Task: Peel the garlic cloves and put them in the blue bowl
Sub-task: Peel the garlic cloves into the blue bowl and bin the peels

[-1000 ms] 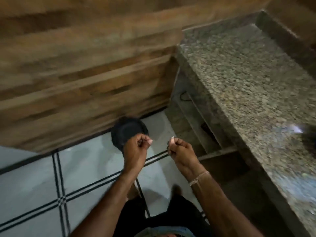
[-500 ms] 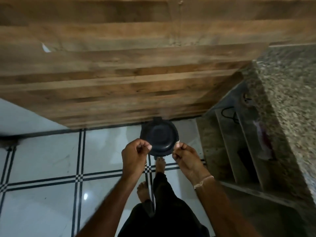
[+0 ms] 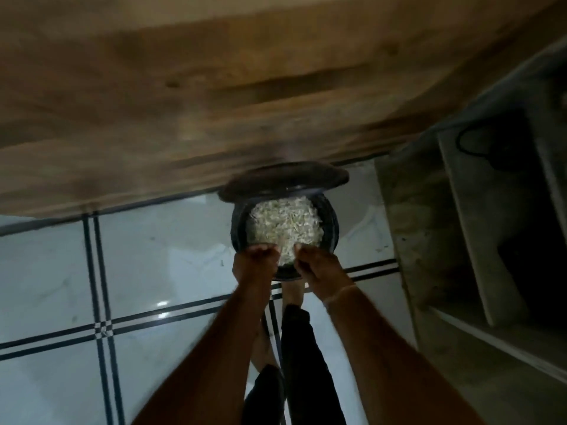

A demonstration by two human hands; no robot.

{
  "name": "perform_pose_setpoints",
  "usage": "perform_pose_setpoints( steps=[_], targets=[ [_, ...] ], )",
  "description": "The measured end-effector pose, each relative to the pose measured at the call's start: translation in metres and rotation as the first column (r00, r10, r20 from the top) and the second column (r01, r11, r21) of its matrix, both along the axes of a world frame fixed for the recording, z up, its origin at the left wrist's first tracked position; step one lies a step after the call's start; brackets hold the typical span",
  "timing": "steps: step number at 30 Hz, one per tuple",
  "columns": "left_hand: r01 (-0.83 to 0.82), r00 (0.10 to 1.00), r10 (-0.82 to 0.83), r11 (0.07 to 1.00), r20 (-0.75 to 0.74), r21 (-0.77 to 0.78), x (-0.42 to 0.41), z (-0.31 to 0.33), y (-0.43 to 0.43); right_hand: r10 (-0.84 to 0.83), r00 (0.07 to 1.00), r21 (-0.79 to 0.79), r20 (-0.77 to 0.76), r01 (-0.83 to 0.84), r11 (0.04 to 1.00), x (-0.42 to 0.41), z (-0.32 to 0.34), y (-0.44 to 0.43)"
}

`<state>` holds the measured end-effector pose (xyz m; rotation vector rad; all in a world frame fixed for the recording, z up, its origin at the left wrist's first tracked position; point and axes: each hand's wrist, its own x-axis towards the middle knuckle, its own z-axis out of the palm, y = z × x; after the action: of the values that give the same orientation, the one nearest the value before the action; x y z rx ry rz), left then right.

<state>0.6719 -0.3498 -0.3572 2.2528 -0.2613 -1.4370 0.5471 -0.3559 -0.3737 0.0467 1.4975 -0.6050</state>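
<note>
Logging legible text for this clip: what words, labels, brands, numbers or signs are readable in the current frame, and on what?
None: no text can be read in this frame.
The black bin and its raised lid show no label or brand; both are motion-blurred.
The wooden panel, floor tiles and stone shelves show no writing.

Left grip [image 3: 256,263], right grip [image 3: 319,268] near, not touching; fingers curled; arms [image 3: 221,338] extended forward
</note>
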Motion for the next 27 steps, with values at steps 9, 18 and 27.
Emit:
perform_pose_setpoints(
  steps=[9, 18, 27],
  targets=[
    [-0.18, 0.973, 0.19, 0.98, -0.13, 0.09, -0.008, -0.09, -0.018, 0.047, 0.993, 0.048, -0.11, -0.042, 0.998, 0.012, -0.084, -0.031],
    [-0.221, 0.934, 0.262, 0.958, -0.241, 0.184, -0.019, -0.068, -0.044, 0.14, 0.937, -0.26, -0.319, -0.228, 0.938, 0.019, -0.063, -0.031],
    [-0.272, 0.757, 0.356, 0.934, -0.548, 0.232, -0.028, -0.01, -0.048, 0.39, 0.896, -0.257, -0.211, -0.436, 0.862, 0.017, -0.045, 0.006]
  ],
)
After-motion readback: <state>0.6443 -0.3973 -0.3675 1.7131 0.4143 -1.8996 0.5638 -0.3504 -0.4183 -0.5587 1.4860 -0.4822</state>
